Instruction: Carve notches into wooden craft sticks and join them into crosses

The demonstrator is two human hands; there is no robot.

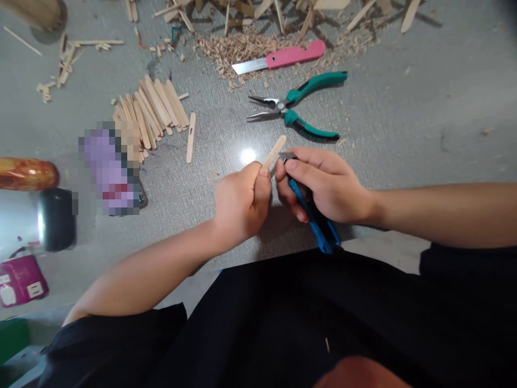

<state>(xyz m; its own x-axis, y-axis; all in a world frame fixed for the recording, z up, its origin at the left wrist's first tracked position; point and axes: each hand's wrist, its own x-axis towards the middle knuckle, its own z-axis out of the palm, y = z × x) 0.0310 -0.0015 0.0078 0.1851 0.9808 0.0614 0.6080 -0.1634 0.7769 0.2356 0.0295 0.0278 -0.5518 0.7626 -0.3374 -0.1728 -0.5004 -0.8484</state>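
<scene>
Your left hand (241, 200) pinches flat, round-ended wooden stick (274, 152), tilted above grey textured floor (404, 124). Your right hand (323, 186) grips blue plastic-handled cutter (315, 223), metal tip touching stick. Green-handled pliers (299, 105) nearby.

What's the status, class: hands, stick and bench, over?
Left hand grips wooden stick. Right hand holds blue cutter, blade end at the stick. Green pliers and pink knife lie beyond, apart.

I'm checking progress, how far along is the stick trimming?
Done: shavings heaped by the pink knife. In hand: the left hand holds one stick, the right hand puts a blue cutter to it. Left: a pile of sticks lies uncut.
</scene>
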